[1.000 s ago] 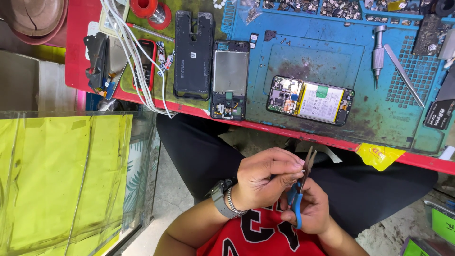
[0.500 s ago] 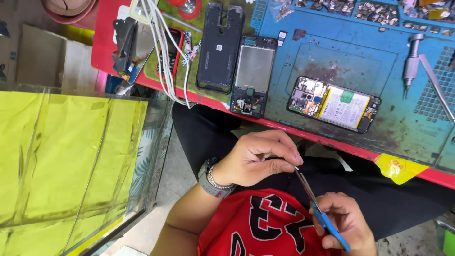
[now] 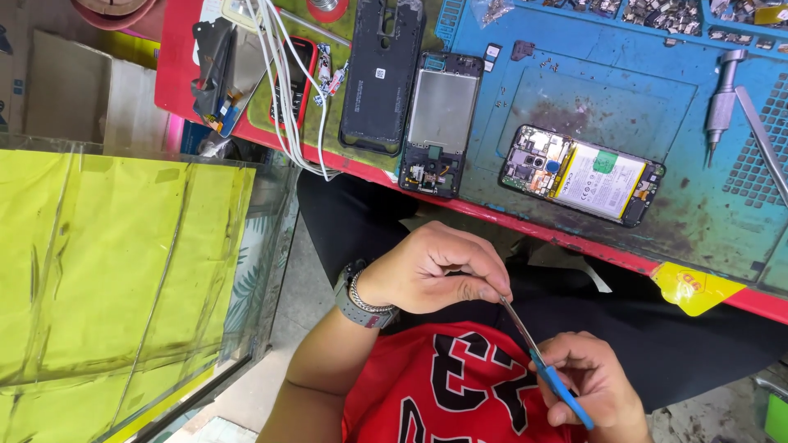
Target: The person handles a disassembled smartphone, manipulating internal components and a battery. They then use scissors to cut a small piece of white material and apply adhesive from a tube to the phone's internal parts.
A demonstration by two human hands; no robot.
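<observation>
Right hand [image 3: 587,385] fingers clamped on the blue handle of one pair of tweezers [image 3: 542,361]; left hand [image 3: 435,267] fingers pinched together at their tips, low over the lap. Thin, stiff, springy steel, best held mid-shaft. Beyond the fingers on the desk [image 3: 574,98]: one opened phone [image 3: 583,174], two bare frames.

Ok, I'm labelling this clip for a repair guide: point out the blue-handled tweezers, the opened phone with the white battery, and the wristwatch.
blue-handled tweezers [image 3: 561,392]: head view, on the blue handle in the right hand.
opened phone with white battery [image 3: 603,181]: head view, on the battery face.
wristwatch [image 3: 361,302]: head view, on the band at the left wrist.
</observation>
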